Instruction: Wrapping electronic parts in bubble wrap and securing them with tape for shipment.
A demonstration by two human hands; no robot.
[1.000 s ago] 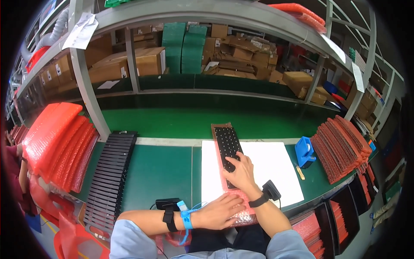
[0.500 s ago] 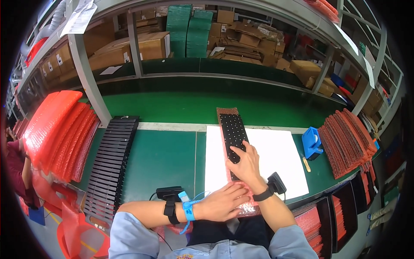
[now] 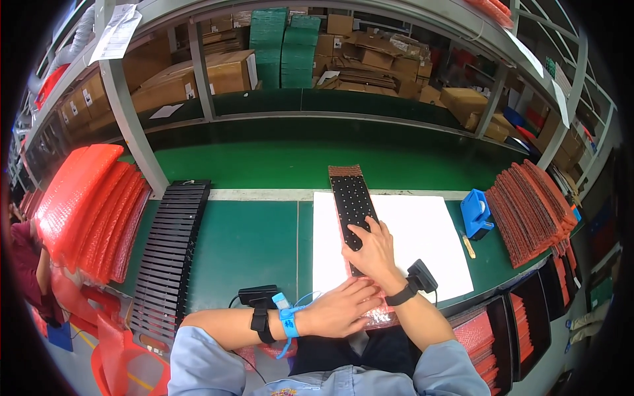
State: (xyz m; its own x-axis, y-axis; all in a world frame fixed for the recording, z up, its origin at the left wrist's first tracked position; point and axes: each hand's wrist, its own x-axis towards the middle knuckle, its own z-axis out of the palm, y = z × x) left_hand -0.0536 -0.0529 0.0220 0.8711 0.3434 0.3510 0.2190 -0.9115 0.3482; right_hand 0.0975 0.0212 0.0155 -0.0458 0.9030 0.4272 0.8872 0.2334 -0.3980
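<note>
While right fingers [image 3: 362, 234] lie spread on black panel [image 3: 355, 201], left fingers [image 3: 363, 294] slightly parted, on wrap [image 3: 381, 319]

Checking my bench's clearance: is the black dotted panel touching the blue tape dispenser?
Apart: the head view shows the white sheet between the panel and the dispenser.

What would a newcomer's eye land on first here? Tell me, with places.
Probably the bright red bubble-wrap stack at the left, the boldest colour in view. Next, the white-dotted black panel in the middle, over the white sheet, with the right hand on it and the left hand on pink bubble wrap at its near end. The blue tape dispenser stands out right of the sheet.
</note>
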